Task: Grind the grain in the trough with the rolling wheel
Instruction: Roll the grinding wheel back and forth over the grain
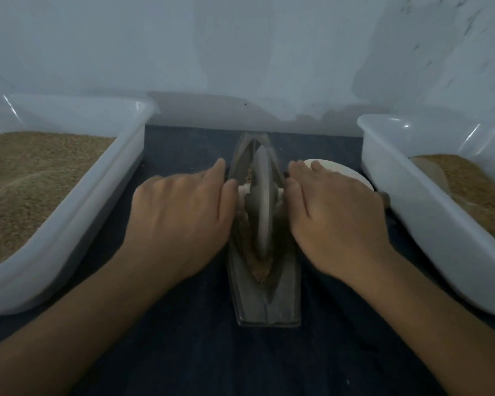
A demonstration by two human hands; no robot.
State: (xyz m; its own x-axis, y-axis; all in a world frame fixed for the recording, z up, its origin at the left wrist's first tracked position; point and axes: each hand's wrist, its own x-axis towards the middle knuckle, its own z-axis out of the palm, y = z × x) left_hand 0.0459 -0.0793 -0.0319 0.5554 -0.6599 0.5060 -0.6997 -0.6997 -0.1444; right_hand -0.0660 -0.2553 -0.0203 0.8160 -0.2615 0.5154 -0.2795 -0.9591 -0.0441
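My left hand (180,215) and right hand (336,215) press flat, fingers extended, on the wheel's axle either side, keeping the rolling wheel (262,201) upright over the grain (255,261) in the trough (266,304).

The trough (265,298) is dark grey with a dull metallic sheen. The rolling wheel (261,201) is lighter grey and unpatterned; its axle (244,192) shows pale off-white at the left side. The grain (259,268) in the trough is reddish-brown and speckled. The desk (212,352) surface is dark navy blue, plain. The left tub (69,241) and the right tub (429,230) are translucent white, with bright highlights on their rims. Their contents are tan-brown and finely granular. The small bowl (343,171) is cream-white. The wall (240,52) is pale bluish-grey, with faint dark flecks at upper right.
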